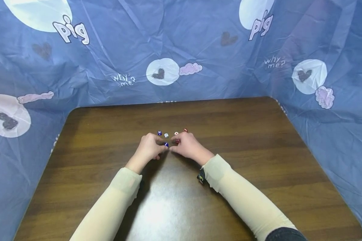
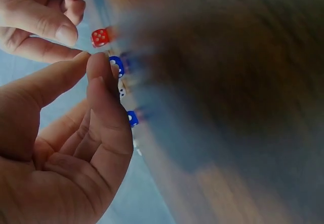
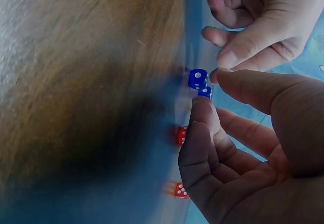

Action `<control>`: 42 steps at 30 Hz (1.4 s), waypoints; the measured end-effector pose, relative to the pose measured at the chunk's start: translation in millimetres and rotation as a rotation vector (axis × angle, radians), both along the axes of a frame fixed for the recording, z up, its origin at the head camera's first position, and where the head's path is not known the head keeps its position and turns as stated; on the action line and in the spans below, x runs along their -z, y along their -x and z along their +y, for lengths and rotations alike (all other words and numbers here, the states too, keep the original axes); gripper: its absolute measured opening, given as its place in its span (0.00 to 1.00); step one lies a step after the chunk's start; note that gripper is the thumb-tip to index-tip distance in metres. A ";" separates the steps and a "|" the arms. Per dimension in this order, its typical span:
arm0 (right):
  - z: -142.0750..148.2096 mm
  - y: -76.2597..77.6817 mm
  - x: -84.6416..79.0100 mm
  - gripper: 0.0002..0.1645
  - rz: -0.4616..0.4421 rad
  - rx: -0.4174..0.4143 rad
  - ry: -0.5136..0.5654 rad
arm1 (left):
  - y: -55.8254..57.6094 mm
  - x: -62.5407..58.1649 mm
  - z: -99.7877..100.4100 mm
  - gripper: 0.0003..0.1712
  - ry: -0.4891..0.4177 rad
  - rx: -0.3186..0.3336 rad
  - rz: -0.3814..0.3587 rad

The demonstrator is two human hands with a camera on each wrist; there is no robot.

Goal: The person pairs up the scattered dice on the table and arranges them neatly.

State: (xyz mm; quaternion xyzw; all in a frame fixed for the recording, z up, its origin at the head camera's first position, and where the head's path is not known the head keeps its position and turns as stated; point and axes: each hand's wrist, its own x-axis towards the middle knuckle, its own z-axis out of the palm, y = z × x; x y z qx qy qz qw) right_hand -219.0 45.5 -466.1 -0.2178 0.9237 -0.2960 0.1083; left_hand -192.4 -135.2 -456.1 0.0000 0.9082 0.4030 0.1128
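My left hand (image 1: 147, 147) reaches in over the table, thumb and forefinger apart. A blue die (image 1: 166, 144) with white pips lies by its thumb tip, apparently unpinched. Facing it, my right hand (image 1: 187, 146) curves its thumb and forefinger loosely around a red die (image 1: 177, 141), with no grip visible. Both hands' thumb tips come close together. Just beyond the fingers are another blue die (image 1: 159, 133), a white die (image 1: 166, 135), a white die with a red pip (image 1: 176, 133) and another red die (image 1: 185, 130). Fingers partly hide some dice in both wrist views.
The brown wooden table (image 1: 244, 134) has rounded corners. A blue printed cloth (image 1: 199, 40) hangs behind it and along its sides. A dark band (image 1: 200, 176) shows at the right wrist. Light glares off the near part of the tabletop.
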 end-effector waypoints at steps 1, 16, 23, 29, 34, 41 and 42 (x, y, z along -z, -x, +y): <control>0.1 -0.1 -0.4 0.24 -0.002 -0.001 0.000 | 0.9 0.4 0.4 0.20 0.000 -0.005 -0.005; 2.6 -0.2 1.8 0.25 -0.033 0.018 -0.012 | 7.0 9.7 5.8 0.12 0.092 -0.016 0.053; 5.0 -0.6 1.9 0.24 -0.049 0.020 -0.016 | 9.7 10.1 8.7 0.06 0.162 0.002 0.059; 7.9 -1.2 2.8 0.23 -0.044 0.020 -0.005 | 8.6 9.5 11.4 0.03 0.179 0.011 0.057; 8.5 -3.6 3.7 0.22 -0.029 0.008 -0.003 | 4.6 7.5 13.6 0.03 0.182 0.031 0.042; 10.1 -8.5 4.9 0.23 -0.061 -0.017 -0.005 | -3.1 6.3 17.8 0.03 0.233 0.065 0.042; 10.4 -9.2 5.3 0.22 -0.061 -0.022 -0.006 | -4.3 6.4 18.2 0.03 0.242 0.072 0.044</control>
